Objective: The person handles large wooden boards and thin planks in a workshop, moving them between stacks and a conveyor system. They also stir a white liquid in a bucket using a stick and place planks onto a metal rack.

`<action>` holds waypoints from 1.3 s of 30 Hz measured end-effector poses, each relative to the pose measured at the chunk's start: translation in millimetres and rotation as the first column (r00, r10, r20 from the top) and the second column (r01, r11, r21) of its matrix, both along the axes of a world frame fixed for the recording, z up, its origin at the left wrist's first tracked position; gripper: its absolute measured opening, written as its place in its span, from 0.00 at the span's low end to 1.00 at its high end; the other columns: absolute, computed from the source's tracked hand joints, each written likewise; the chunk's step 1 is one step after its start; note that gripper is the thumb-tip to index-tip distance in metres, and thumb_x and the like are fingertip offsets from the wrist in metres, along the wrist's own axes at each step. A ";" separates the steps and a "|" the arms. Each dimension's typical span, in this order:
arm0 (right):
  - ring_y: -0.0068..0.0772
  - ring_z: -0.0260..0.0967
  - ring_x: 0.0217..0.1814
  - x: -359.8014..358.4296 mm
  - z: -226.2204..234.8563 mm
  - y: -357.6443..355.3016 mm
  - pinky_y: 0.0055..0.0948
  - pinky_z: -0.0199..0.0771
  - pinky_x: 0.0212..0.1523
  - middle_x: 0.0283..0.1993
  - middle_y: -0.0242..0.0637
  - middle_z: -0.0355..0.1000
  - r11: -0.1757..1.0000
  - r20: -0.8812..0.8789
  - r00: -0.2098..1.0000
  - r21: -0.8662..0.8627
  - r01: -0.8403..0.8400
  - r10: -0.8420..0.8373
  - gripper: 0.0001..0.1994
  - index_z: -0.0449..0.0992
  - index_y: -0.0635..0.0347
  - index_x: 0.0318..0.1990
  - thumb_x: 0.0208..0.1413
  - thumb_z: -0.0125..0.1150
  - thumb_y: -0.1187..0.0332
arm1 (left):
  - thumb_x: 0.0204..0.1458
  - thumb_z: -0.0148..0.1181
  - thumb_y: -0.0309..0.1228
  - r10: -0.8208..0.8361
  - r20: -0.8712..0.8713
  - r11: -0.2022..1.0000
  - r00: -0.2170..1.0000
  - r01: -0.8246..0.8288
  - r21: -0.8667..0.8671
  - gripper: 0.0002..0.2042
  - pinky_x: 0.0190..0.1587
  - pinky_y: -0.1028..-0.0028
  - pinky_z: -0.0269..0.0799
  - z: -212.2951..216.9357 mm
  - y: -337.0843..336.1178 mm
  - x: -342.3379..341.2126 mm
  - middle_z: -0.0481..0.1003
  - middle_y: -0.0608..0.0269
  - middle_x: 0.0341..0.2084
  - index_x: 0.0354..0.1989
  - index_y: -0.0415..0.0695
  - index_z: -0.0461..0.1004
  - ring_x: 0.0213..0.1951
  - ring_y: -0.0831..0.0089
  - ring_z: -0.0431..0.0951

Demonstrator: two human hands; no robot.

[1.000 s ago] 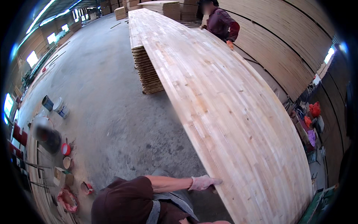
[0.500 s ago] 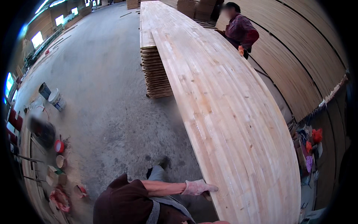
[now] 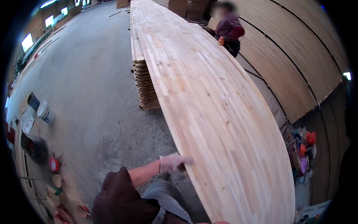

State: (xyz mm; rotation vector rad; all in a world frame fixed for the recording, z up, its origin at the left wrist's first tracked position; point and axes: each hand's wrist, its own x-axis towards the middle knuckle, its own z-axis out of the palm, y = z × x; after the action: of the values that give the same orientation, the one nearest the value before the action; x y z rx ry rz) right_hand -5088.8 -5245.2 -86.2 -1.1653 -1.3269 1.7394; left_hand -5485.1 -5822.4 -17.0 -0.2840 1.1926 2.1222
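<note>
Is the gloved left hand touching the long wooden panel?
Touching: in the head view, the gloved left hand lies with its fingers on the edge of the long wooden panel.

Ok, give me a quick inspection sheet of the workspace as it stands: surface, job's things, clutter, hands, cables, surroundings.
Surface: grey concrete floor, dusty and scuffed.
Job's things: long pale glued-wood panel, its far part lying over a stack of boards.
Clutter: buckets, small tins and pots along the left edge.
Hands: left hand, gloved, grips the panel's near left edge; right hand not in view.
Cables: nothing seen.
Surroundings: another person stands at the panel's far right side; large panels leaning on the right wall; coloured bits at lower right.
</note>
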 end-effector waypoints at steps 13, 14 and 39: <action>0.51 0.69 0.68 212.3 -56.2 120.4 0.52 0.67 0.71 0.70 0.46 0.72 0.928 -0.326 0.881 -0.263 0.265 -0.344 0.35 0.71 0.55 0.71 0.66 0.58 0.40 | 0.64 0.66 0.43 0.028 0.127 0.993 0.992 -0.042 0.109 0.29 0.62 0.51 0.78 -52.5 175.6 138.4 0.79 0.48 0.59 0.67 0.37 0.71 0.58 0.52 0.82; 0.51 0.69 0.68 215.5 -63.1 125.7 0.52 0.67 0.70 0.69 0.46 0.73 0.929 -0.274 0.890 -0.178 0.324 -0.363 0.35 0.71 0.56 0.71 0.66 0.59 0.40 | 0.62 0.69 0.43 0.008 0.156 0.999 0.988 -0.016 0.049 0.29 0.57 0.53 0.81 -59.5 174.9 140.0 0.81 0.50 0.56 0.65 0.37 0.73 0.54 0.55 0.84; 0.45 0.79 0.57 -188.9 16.2 -272.0 0.43 0.80 0.59 0.58 0.41 0.79 0.882 -0.320 0.883 -0.433 0.185 -0.342 0.20 0.74 0.58 0.62 0.72 0.52 0.56 | 0.73 0.41 0.58 0.156 -0.264 0.987 0.952 -0.141 0.073 0.37 0.68 0.56 0.72 40.5 -101.2 -156.1 0.72 0.46 0.64 0.73 0.34 0.60 0.64 0.53 0.75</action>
State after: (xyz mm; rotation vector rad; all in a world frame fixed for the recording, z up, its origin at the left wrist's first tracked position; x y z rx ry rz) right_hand -5277.8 -5517.2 -70.0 -1.0713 -0.5603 1.9459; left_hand -5641.1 -5923.6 23.5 -0.0626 1.2991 2.3782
